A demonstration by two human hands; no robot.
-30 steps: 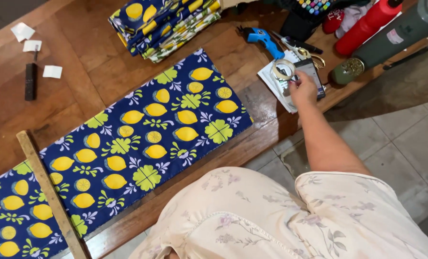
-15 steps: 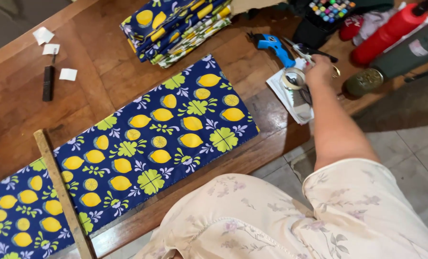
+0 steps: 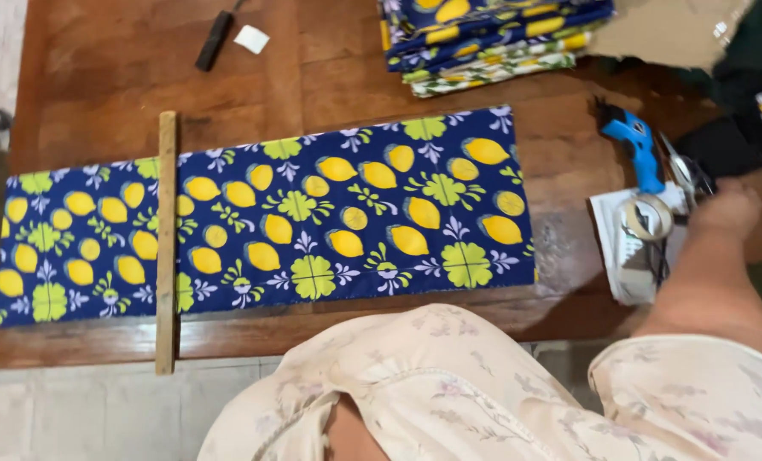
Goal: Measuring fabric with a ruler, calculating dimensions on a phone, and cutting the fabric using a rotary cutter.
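A long strip of dark blue cloth (image 3: 313,230) printed with yellow lemons lies flat along the front of the wooden table (image 3: 99,85). A wooden ruler (image 3: 167,243) lies across the strip near its left end. My right hand (image 3: 727,207) reaches to the table's right end. It rests by the handles of a pair of scissors (image 3: 678,169), just right of a roll of tape (image 3: 648,218) that sits on a white sheet (image 3: 624,265). The hand is blurred, so its grip is unclear. My left hand is out of view.
A blue hand-held tool (image 3: 633,145) lies beyond the tape. A stack of folded lemon-print cloth (image 3: 492,38) sits at the back, with cardboard (image 3: 671,30) to its right. A black stick-shaped tool (image 3: 213,40) and a white scrap (image 3: 251,38) lie at the back left.
The view has swung round, so the strip now runs level across the frame. My right hand has moved slightly right, from the tape roll to the scissors.
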